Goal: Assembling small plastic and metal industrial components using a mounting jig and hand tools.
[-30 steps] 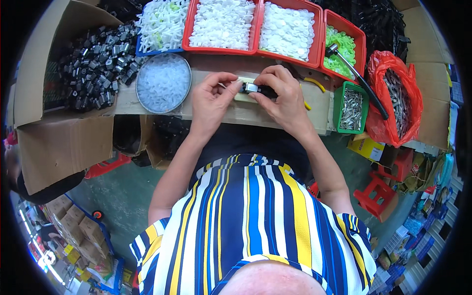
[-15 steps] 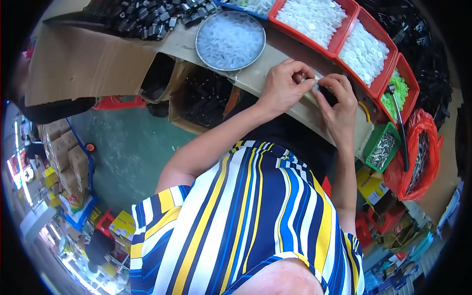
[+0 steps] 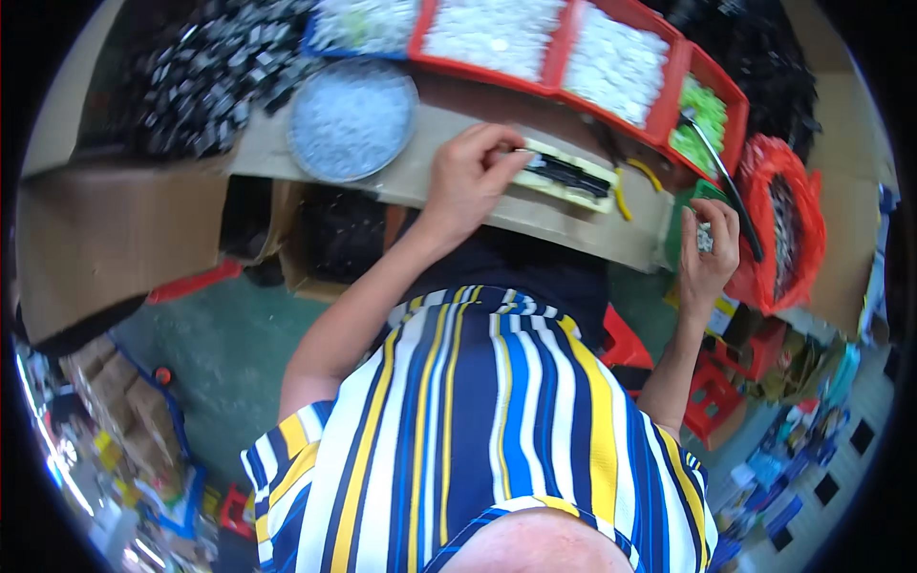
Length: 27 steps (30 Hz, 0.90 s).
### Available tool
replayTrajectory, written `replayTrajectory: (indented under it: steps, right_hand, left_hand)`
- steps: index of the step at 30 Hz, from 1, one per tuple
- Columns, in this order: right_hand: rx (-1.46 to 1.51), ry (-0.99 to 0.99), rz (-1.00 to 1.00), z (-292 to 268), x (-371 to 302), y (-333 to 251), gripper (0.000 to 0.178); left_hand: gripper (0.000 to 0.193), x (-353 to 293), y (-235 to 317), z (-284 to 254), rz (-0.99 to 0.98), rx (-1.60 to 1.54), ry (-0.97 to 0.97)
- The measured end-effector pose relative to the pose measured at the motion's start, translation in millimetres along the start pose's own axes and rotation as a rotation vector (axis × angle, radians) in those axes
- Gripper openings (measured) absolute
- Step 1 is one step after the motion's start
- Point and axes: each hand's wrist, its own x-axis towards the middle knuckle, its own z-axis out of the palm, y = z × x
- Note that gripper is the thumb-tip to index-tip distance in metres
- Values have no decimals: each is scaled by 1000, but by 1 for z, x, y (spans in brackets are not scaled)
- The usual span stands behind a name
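Left hand (image 3: 468,177) and right hand (image 3: 709,263) well apart

We find the long, narrow black part (image 3: 573,176) lying along the cream rectangular block (image 3: 570,195). The left hand's thumb and forefinger draw together at the part's left end; we cannot tell whether they grip it. We note the right hand at the green plastic bin (image 3: 674,232) of small silvery metal pins (image 3: 705,237), fingers curled and thumb apart; we cannot tell whether it grasps any. Between the hands, just beside the block, we record the yellow-handled pliers (image 3: 622,195). The red plastic bag (image 3: 808,239) stands right of the bin.
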Motion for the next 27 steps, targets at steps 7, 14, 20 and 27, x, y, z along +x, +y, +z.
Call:
replayTrajectory:
  steps: [7,14,20,27]
  right_hand:
    - [-262,-94,195,-22,-34,56,13]
    - [-146,-113,231,-26,-22,55,8]
    - [-101,-42,197,-27,-17,50,11]
    - [-57,5,191,-26,-17,36,9]
  left_hand:
    - [24,9,18,-10,68,116,-53]
    - [9,49,49,-27,412,553,64]
    - [9,109,44,-37,585,975,1]
    - [12,135,33,-36,648,1113,-111]
